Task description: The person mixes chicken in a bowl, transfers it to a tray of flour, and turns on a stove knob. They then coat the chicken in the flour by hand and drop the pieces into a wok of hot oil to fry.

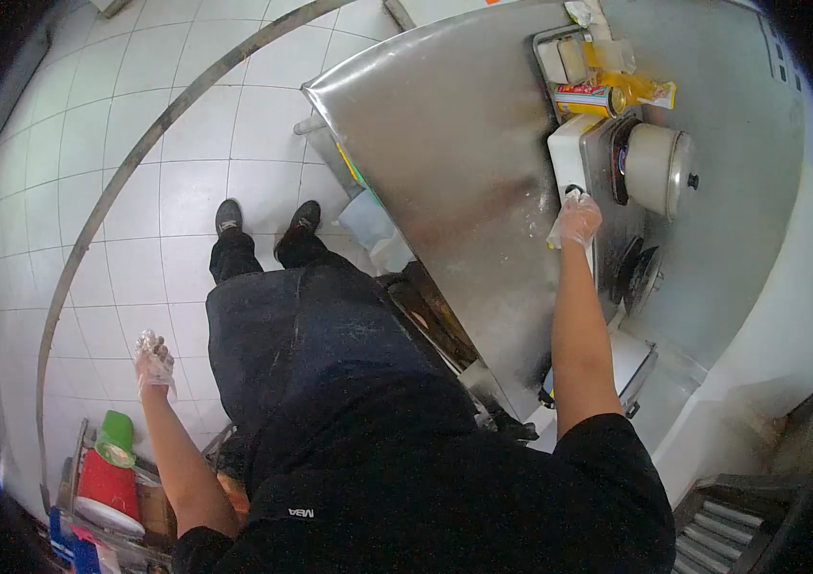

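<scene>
My right hand [578, 221], in a clear plastic glove, reaches out over the metal counter. Its fingers are closed on the black stove knob [574, 189] at the front of a white tabletop stove [567, 153]. On that stove stands a lidded metal pot [652, 167]; a second burner [638, 273], dark and round, lies nearer to me. Down at my left side, my left hand [153, 365] hangs over the floor in another clear glove. White stuff sticks to its fingertips, its fingers are apart, and it holds nothing.
The stainless counter [445, 105] has a sharp corner at its far left. Past the stove, a tray [547, 57] holds containers beside a yellow can [590, 99]. At lower left are a red container [108, 490] and a green one [117, 438]. Plastic tubs [366, 220] sit under the counter's edge.
</scene>
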A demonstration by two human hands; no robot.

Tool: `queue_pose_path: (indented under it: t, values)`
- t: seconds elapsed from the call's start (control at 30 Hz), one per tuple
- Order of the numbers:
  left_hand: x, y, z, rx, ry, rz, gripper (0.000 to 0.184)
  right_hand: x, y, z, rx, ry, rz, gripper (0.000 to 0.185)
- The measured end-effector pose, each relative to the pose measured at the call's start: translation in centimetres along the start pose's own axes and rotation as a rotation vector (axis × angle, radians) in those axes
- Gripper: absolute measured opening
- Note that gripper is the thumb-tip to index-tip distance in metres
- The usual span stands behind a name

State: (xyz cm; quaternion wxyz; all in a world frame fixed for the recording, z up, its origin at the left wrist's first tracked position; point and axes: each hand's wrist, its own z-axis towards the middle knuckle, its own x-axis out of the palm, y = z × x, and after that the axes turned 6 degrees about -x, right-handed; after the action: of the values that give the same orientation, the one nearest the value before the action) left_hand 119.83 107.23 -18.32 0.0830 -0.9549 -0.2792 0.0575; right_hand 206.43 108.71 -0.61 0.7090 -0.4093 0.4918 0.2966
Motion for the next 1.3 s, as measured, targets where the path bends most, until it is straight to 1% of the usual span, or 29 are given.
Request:
queue_pose_path:
  t: [0.07,0.17,0.27,0.37,0.47,0.57,0.67,0.77,0.87,0.97,1.03,1.1,1.13,1.17,1.2,1.23,1.27,1.3]
  values:
    - [-0.5,0.1,0.2,-0.018,0.04,-0.022,0.021,-0.2,0.5,0.1,0.147,0.006,0.088,0.02]
    - [-0.2,0.3,-0.4,-0.003,-0.017,-0.014,0.021,0.4,-0.2,0.0,0.12,-0.022,0.068,0.022]
    - [-0.9,0.4,-0.1,-0.002,0.029,-0.023,0.021,0.0,0.1,-0.1,0.094,-0.045,0.065,0.022]
    - [-2.6,0.6,1.5,0.017,0.114,-0.013,0.026,0.9,-0.6,-0.2,0.082,0.003,-0.042,0.03]
    - [-2.7,0.8,2.1,0.013,0.103,-0.047,0.026,0.7,-0.6,-0.2,0.088,0.004,-0.022,0.029]
    - [-1.5,0.7,0.7,0.013,-0.009,-0.005,0.025,1.9,-1.1,-0.6,0.051,-0.161,0.011,0.031]
    - [-2.2,0.9,1.2,0.006,0.04,-0.004,0.027,1.8,-1.4,-0.4,0.068,-0.103,0.042,0.031]
    - [-2.6,1.1,1.4,0.009,0.021,-0.016,0.029,1.2,-0.9,-0.2,0.199,-0.014,0.134,0.032]
    - [-3.5,1.3,2.0,0.002,0.069,0.006,0.031,0.5,-0.8,-0.3,0.175,0.062,0.008,0.035]
    - [-4.3,1.2,2.5,-0.013,0.127,-0.035,0.033,1.8,-2.0,-2.1,0.264,0.067,0.031,0.037]
    - [-4.8,0.6,4.5,0.032,0.106,0.079,0.047,4.0,-0.7,-4.5,0.405,0.069,0.006,0.028]
    - [-6.5,-0.2,6.5,0.106,0.228,0.24,0.053,3.4,3.2,-7.0,0.703,0.06,0.315,0.026]
    - [-4.5,-0.9,5.7,0.024,0.249,0.025,0.05,1.4,7.6,-7.6,0.906,0.03,0.643,0.028]
    - [-3.8,-2.3,6.4,0.086,0.297,0.121,0.041,-4.2,11.9,-6.6,1.107,-0.102,1.263,0.033]
    - [-2.9,-4.1,7.3,0.113,0.328,0.269,0.038,-7.1,14.7,-6.6,1.178,-0.091,1.535,0.036]
    - [-1.9,-6.5,8.1,0.167,0.37,0.476,0.037,-8.5,16.2,-6.4,1.252,-0.04,1.979,0.036]
    - [-0.9,-9.4,9.0,0.295,0.412,0.829,0.038,-10.8,18.4,-5.5,1.274,-0.048,2.041,0.036]
    - [1.6,-12.4,9.9,0.419,0.454,1.164,0.041,-9.5,19.7,-4.4,1.331,-0.048,2.249,0.036]
